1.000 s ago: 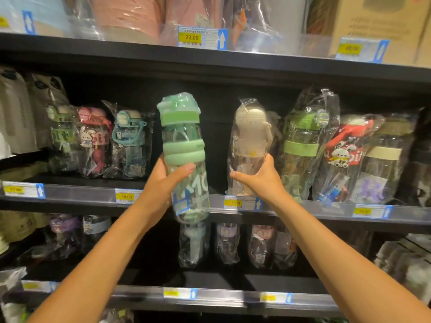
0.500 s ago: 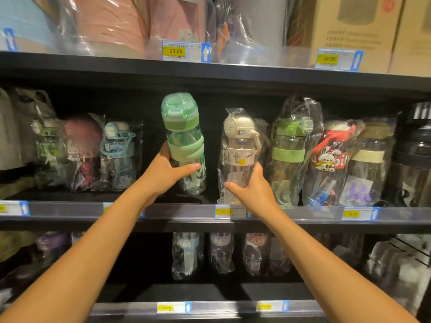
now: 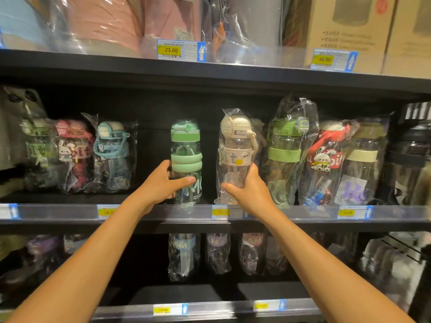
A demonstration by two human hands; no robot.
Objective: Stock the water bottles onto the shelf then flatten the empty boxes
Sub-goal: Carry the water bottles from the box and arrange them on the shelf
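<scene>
**Q:** Left hand [image 3: 161,184] status?
**A:** Grasping the green bottle [image 3: 185,157]; thumb across the clear lower barrel, fingers behind; bottle upright on the middle shelf [image 3: 58,212], base behind the front rail; two soft rounded green rings at mid-body, flip cap on top.
**Q:** Right hand [image 3: 248,191]?
**A:** Gripping the beige bottle [image 3: 235,148] low on its body, through a crinkled clear bag; domed cap, loop strap at the side; upright, near the green bottle, not touching it.
**Q:** Surroundings?
**A:** Bagged bottles on both sides; a tall bottle [image 3: 285,155] with a flat green band stands just beside the beige bottle; yellow price tags [image 3: 221,212] along the glossy rail.
</scene>
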